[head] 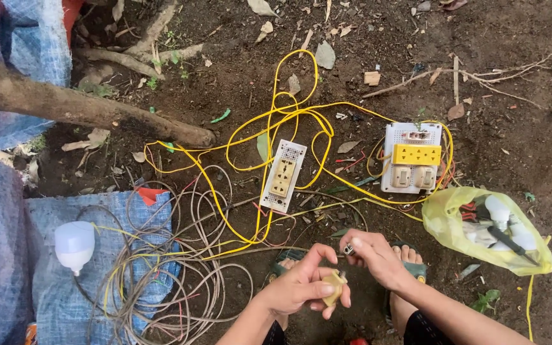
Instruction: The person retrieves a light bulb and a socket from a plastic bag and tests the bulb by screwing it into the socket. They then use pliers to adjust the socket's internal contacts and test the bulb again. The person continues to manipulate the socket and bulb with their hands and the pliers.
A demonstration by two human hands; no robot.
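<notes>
The left hand (pixel 301 287) is closed around a small yellow plug (pixel 334 287); thumb and fingers press on it from both sides, low in the middle, just above the person's sandalled feet (pixel 410 259). The right hand (pixel 375 255) is just beside it, its fingertips pinched together on a tiny metal part (pixel 349 249), too small to say what it is. The two hands are near but do not touch.

The ground is bare dark soil with dry leaves and twigs. A thick branch (pixel 84 108) lies at the left, and a blue tarp (pixel 14 211) covers the left edge and the lower left corner.

On the soil I count two boards: a narrow white one with one beige socket (pixel 283 176), and a wider one (pixel 413 156) with a yellow strip and two switches. Yellow wire (pixel 289 115) loops between them in many turns. A tangle of grey cable (pixel 180 275) lies on the tarp, next to one white bulb (pixel 75 245). At the right is one yellow plastic bag (pixel 445 220) with bulbs and a dark tool inside; how many bulbs I cannot tell.
</notes>
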